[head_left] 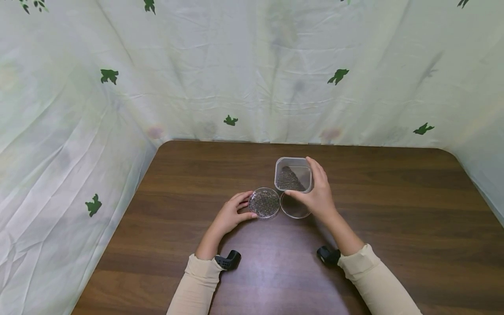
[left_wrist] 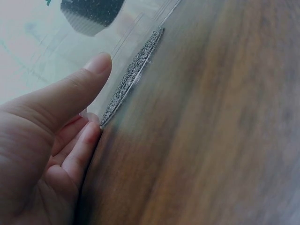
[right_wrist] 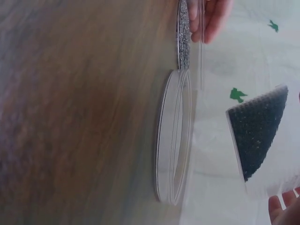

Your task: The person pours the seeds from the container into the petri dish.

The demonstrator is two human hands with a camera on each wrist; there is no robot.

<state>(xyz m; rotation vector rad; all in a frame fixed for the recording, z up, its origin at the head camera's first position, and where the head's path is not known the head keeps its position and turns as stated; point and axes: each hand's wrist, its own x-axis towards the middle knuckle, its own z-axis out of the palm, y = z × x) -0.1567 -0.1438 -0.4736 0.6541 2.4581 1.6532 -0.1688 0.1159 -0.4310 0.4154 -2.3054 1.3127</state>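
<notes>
My left hand (head_left: 230, 214) holds the near left rim of a round clear petri dish (head_left: 264, 203), thumb on one side and fingers on the other. A layer of grey-black granules covers its bottom. Beside it on the right stands a second clear petri dish (right_wrist: 173, 140), partly hidden in the head view; no granules show in it. My right hand (head_left: 320, 192) grips a clear square plastic container (head_left: 293, 160) across its sides, raised above the table beyond the second dish. Dark granules (right_wrist: 258, 133) lie heaped slantwise in one corner of the tilted container.
The dishes stand on a brown wooden table (head_left: 393, 210) with rounded far corners. Behind and to the sides hangs a pale curtain (head_left: 252, 65) with green leaf-like patches. A black wrist camera sits on each forearm, by the beige sleeves (head_left: 197, 284).
</notes>
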